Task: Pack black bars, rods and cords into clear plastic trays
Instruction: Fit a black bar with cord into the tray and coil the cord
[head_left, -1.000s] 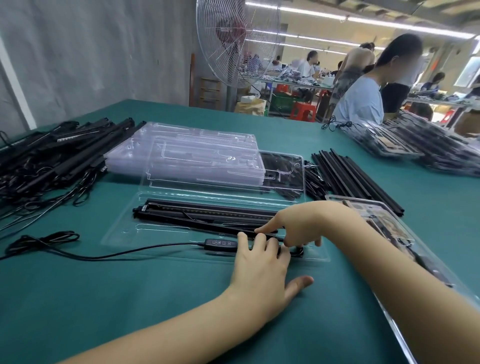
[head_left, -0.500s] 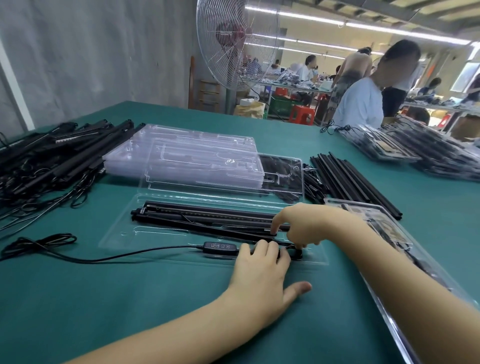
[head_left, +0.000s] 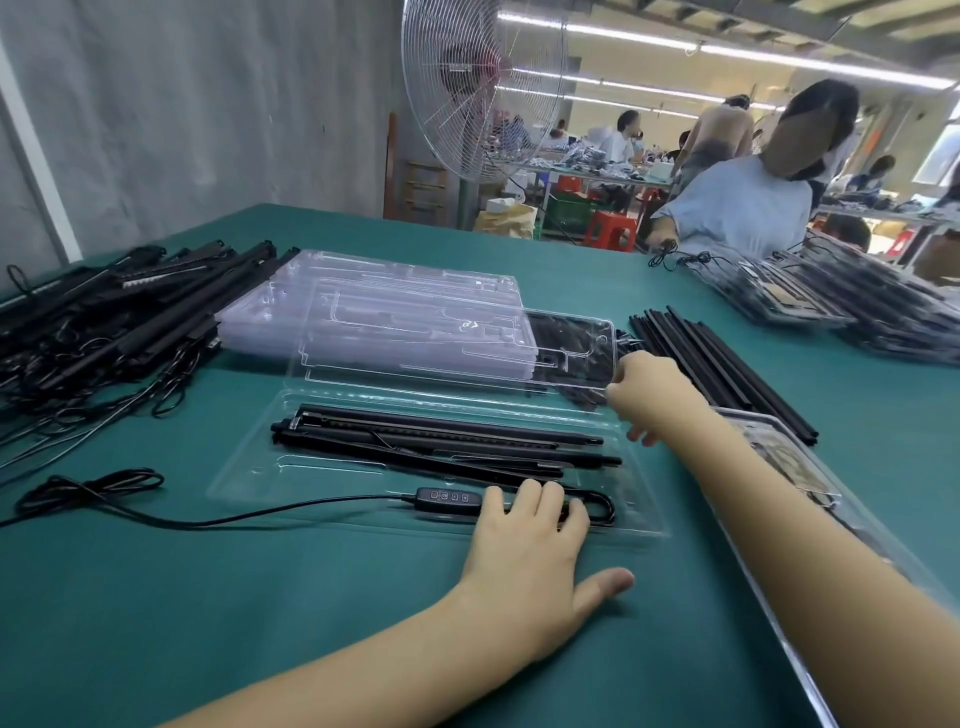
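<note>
Green table (head_left: 260, 623); an open clear plastic clamshell tray (head_left: 249, 478) lies flat at centre. Long black bars (head_left: 441, 441) sit side by side in the tray's far channels, running left to right. A thin black cord (head_left: 311, 506) with an oblong inline button controller (head_left: 449, 496) runs along the near channel. Its right end bends in a U, and its left part leaves the tray and ends in a loose coil on the table. Left hand (head_left: 530, 545): fingers straight and together, pressing down on the cord just right of the controller, thumb splayed on the table. Right hand (head_left: 649, 395): fingers curled, pinching the right edge of the tray's clear hinged lid (head_left: 452, 343), which is tilted up over a stack of empty clear trays (head_left: 374, 291). Left: heap of black bars with tangled cords (head_left: 104, 322). Right: bundle of loose thin black rods (head_left: 727, 364), a filled tray (head_left: 779, 457) under the right forearm, more filled trays (head_left: 831, 301) stacked further off. Large wire-caged fan (head_left: 483, 88) behind the table; a person in a pale blue shirt (head_left: 743, 208) at the far edge.
</note>
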